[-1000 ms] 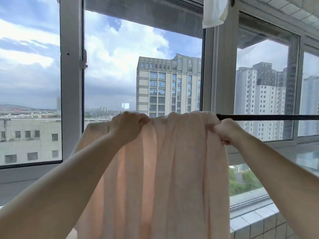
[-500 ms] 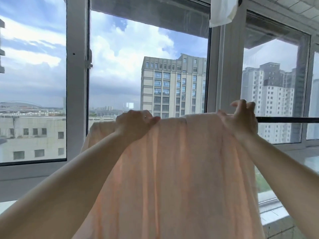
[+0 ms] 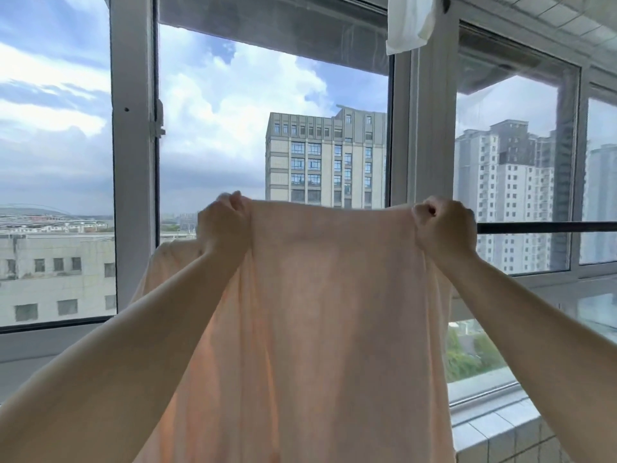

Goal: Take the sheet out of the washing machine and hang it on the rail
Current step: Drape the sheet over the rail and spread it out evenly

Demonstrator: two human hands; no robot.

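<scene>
A pale peach sheet (image 3: pixel 327 312) hangs in front of me and fills the middle of the view. Its top edge is stretched flat between my two hands, a little above the dark rail (image 3: pixel 547 226). The rail runs level to the right of my right hand; the rest of it is hidden behind the sheet. My left hand (image 3: pixel 224 225) is closed on the sheet's top edge at the left. My right hand (image 3: pixel 442 225) is fisted on the top edge at the right. A further part of the sheet droops to the left behind my left forearm.
Tall window frames (image 3: pixel 133 155) stand right behind the rail, with buildings and sky beyond. A white cloth (image 3: pixel 409 21) hangs from above at the upper right. A tiled ledge (image 3: pixel 500 432) runs along the lower right under the windows.
My hands have moved apart and lifted the sheet's top edge, so the bunched folds are now pulled flat. My right hand went from open-fingered over the rail to a closed fist.
</scene>
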